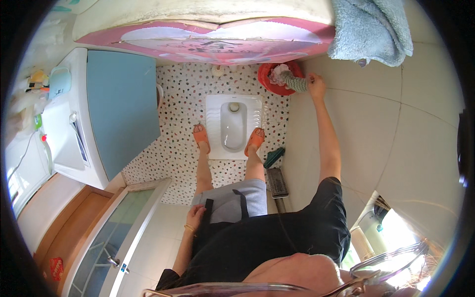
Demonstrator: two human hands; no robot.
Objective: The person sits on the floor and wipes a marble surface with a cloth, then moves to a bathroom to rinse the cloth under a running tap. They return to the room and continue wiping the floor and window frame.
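Note:
My right hand [315, 81] is closed on the end of a grey-green knitted cloth [295, 81], whose other end hangs over a red bucket [264, 76] by the tiled wall. Crumpled pale pink cloth [278, 73] lies in the bucket. My left hand [196, 214] is at my waist, its fingers closed on the end of a black strap [208, 208] in front of my grey shorts [226, 204]. Between my orange slippers is a white squat toilet [233, 126] set in the speckled floor.
A blue cabinet [122, 107] with a white washbasin [70, 148] stands left. At lower left is a glazed door [122, 237]. A pale blue towel [367, 33] hangs upper right. A green brush [274, 157] and a dark long-handled tool [277, 182] rest by the right wall.

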